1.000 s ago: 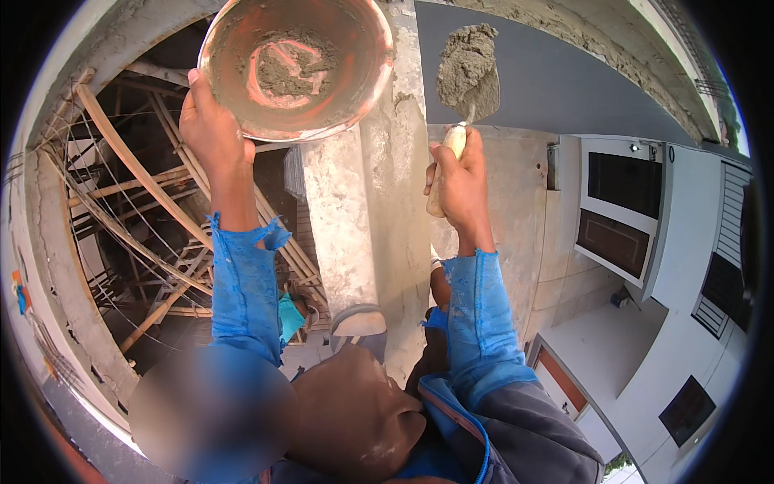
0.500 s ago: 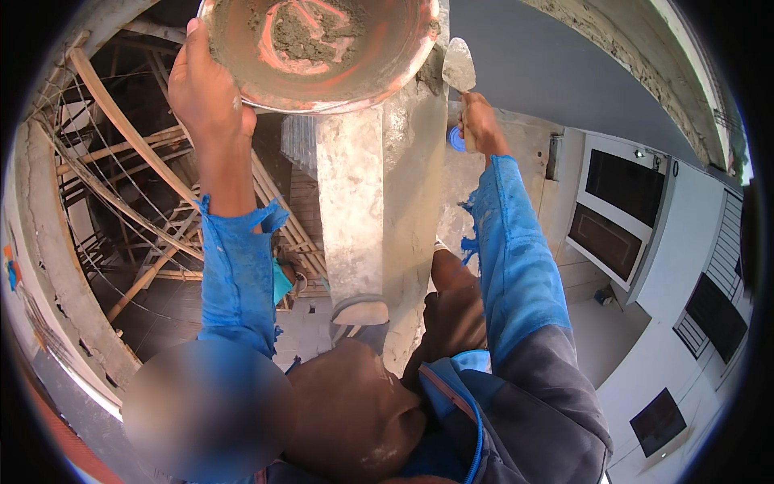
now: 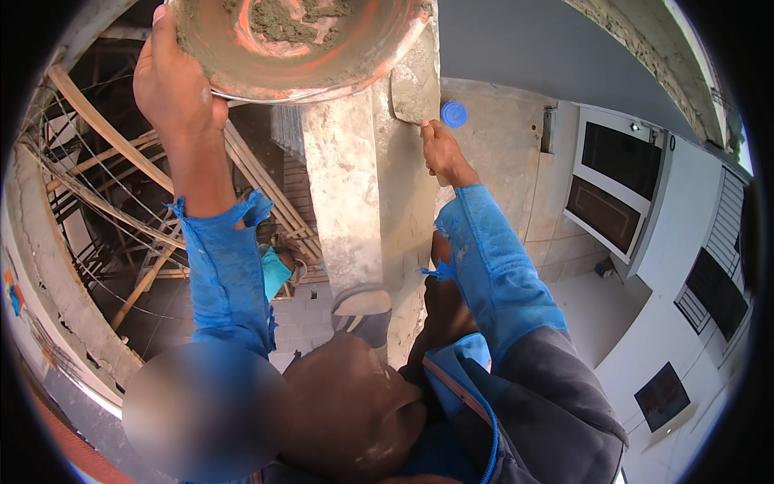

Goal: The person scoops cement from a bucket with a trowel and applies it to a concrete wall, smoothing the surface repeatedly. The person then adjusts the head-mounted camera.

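Note:
My left hand [image 3: 179, 93] grips the left rim of a wide orange basin [image 3: 371, 68] smeared with grey mortar. A heap of wet mortar [image 3: 302, 18] lies in it. The basin is held over the top of a narrow concrete wall [image 3: 345, 185], and its far side is cut off by the picture's edge. In my right hand [image 3: 446, 153] is a pointing trowel [image 3: 413, 98], its handle mostly covered by my fingers. The grey-coated blade lies against the wall's right face, just below the basin's right side.
My shoe [image 3: 361, 310] is on the wall top. Down to the left are bamboo poles [image 3: 121, 133] and a tiled floor. Below at right are a blue round lid or container [image 3: 453, 114], a white-framed door [image 3: 609, 189] and a grey wall [image 3: 516, 56].
The trowel has swung left and down from beside the wall onto its right face. My left hand and the basin have shifted slightly left and up in the picture.

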### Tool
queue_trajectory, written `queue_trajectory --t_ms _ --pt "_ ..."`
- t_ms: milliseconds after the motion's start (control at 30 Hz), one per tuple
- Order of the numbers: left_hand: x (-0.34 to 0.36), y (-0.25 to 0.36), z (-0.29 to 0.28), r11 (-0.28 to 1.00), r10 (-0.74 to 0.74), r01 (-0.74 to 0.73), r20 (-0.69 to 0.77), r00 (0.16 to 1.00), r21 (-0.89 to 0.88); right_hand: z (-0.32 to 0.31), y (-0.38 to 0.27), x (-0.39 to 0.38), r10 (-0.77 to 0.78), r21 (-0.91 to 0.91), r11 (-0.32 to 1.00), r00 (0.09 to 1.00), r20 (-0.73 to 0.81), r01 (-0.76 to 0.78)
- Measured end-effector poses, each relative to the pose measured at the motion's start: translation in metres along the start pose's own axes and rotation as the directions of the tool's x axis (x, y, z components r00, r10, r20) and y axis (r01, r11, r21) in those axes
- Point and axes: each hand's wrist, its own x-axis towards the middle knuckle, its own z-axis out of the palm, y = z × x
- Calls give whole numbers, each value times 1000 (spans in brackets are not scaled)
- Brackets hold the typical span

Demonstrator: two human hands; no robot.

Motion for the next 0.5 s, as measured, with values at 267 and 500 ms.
queue_trajectory --t_ms 267,500 --pt "3 0 -1 999 -30 31 37 999 -38 -71 -41 64 -26 352 935 999 -42 39" --pt "14 -5 -4 1000 -19 20 55 998 -23 -47 -65 81 -55 225 974 994 90 33"
